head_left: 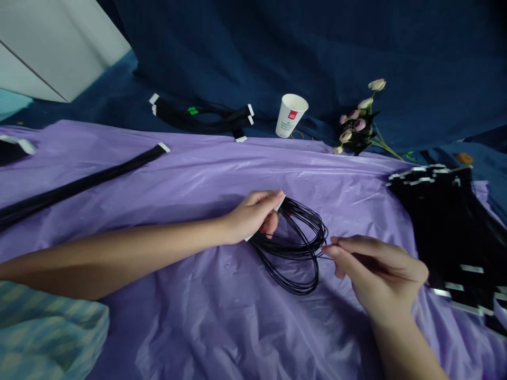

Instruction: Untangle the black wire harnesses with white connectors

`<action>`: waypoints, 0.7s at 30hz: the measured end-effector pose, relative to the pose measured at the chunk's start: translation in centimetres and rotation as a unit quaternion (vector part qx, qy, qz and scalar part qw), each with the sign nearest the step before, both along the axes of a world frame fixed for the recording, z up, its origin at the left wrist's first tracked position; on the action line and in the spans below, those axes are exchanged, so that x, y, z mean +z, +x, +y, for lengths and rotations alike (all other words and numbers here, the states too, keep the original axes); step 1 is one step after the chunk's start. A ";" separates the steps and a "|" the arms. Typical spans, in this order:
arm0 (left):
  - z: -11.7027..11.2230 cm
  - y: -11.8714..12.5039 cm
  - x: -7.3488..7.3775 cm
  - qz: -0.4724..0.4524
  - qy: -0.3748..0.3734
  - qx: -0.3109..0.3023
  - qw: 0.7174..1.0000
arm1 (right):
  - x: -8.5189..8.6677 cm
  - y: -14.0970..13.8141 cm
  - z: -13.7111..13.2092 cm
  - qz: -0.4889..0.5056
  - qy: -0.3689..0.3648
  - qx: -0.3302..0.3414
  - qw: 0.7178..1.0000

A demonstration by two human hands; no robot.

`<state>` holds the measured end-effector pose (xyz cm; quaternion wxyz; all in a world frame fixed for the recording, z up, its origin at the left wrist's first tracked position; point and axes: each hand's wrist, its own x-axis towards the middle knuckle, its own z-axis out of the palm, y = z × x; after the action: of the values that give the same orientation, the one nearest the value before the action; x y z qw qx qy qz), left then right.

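Observation:
A looped bundle of thin black cable [295, 248] with white end connectors hangs just over the purple sheet. My left hand [257, 214] is closed around its connector ends, thumb on top, and the loops fan out to the right. At the right side of the loops, my right hand [376, 274] pinches between thumb and forefinger. A thin dark strand runs from the bundle to those fingertips; whether it is one of the wires or a separate tie cannot be made out.
Purple sheet [190, 327] covers the work surface. Black cables with white connectors [443, 227] are piled at right; more cables [202, 119] lie at the back, and one long cable [91, 182] at left. A paper cup [291, 116] and artificial flowers [358, 124] stand along the back.

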<state>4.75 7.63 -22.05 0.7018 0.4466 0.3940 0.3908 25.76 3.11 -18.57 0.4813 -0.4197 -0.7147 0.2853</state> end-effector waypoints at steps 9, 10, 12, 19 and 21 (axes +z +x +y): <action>-0.3 0.1 0.1 0.021 0.019 -0.022 0.999 | 0.0 -1.7 0.3 -0.133 0.089 0.031 0.987; -0.3 0.1 0.1 0.023 0.026 -0.025 0.999 | 0.0 -1.8 0.3 -0.140 0.088 0.025 0.986; -0.4 0.0 0.1 0.027 0.039 -0.033 0.998 | -0.1 -1.9 0.4 -0.154 0.086 0.016 0.984; -0.4 0.0 -0.1 0.035 0.052 -0.043 0.997 | -0.4 -2.2 0.5 -0.179 0.059 -0.002 0.982; -0.5 0.0 -0.1 0.034 0.055 -0.045 0.997 | -0.4 -2.3 0.5 -0.178 0.055 -0.004 0.983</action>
<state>4.74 7.18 -22.18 0.6792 0.5147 0.3754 0.3646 23.50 3.63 -18.99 0.3703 -0.4394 -0.8018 0.1641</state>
